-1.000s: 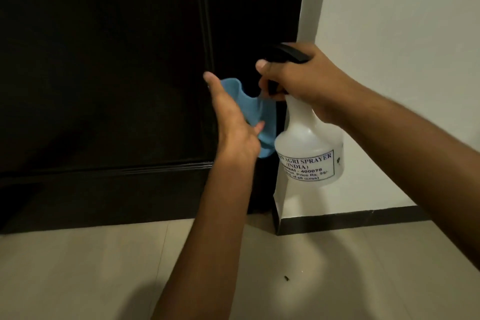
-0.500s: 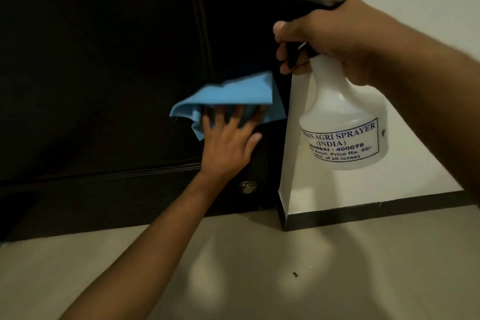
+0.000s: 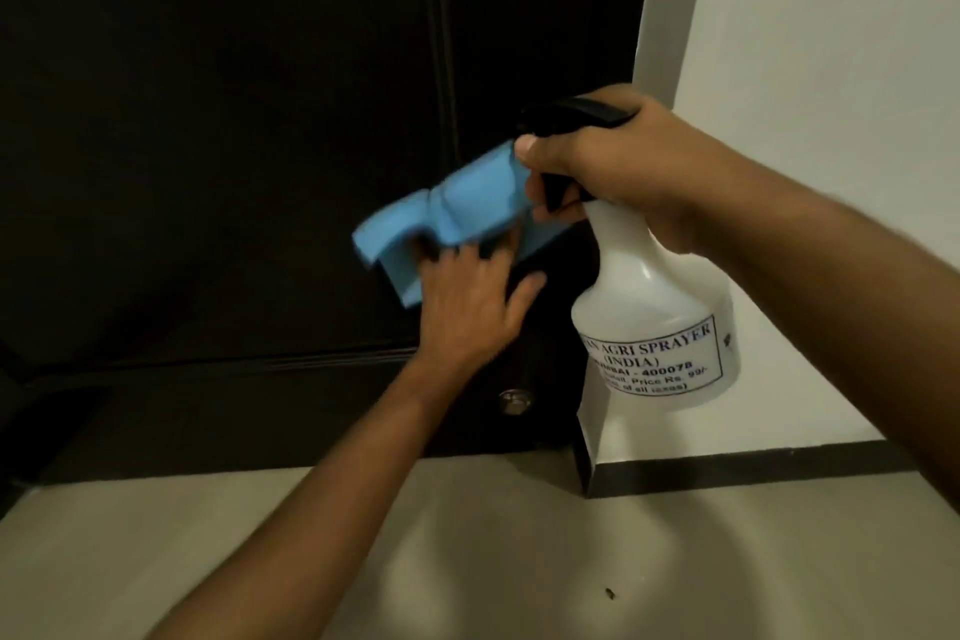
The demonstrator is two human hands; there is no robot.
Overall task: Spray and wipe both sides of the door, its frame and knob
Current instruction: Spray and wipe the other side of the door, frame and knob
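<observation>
the blue cloth (image 3: pixel 457 218) is pressed flat-fingered by the left hand (image 3: pixel 467 312) on the dark door (image 3: pixel 234 146), low and near its right edge; the spray bottle (image 3: pixel 657 322) is gripped by the right hand (image 3: pixel 608 161). overlapping strokes toward the frame are advised, nozzle kept aside.

Head view, dim indoor light overall. Dark door (image 3: pixel 218 130) reads near-black — panel grooves barely resolved, shadow detail crushed toward the lower left. White wall (image 3: pixel 831 68) is the brightest area, evenly lit, no glare. Floor (image 3: pixel 208 561) mid-grey, carrying soft-edged shadows of the arms below centre; edges diffuse, so the source looks broad, from above or behind the camera. Motion blur on the left hand (image 3: pixel 467 307) and blue cloth (image 3: pixel 457 213); fingers smeared. Spray bottle (image 3: pixel 654 327) label partly legible, lower lines soft. Small metal fitting (image 3: pixel 514 400) shows a faint highlight. Wide-angle bowing — skirting line and door bottom curve near the frame edges.
</observation>
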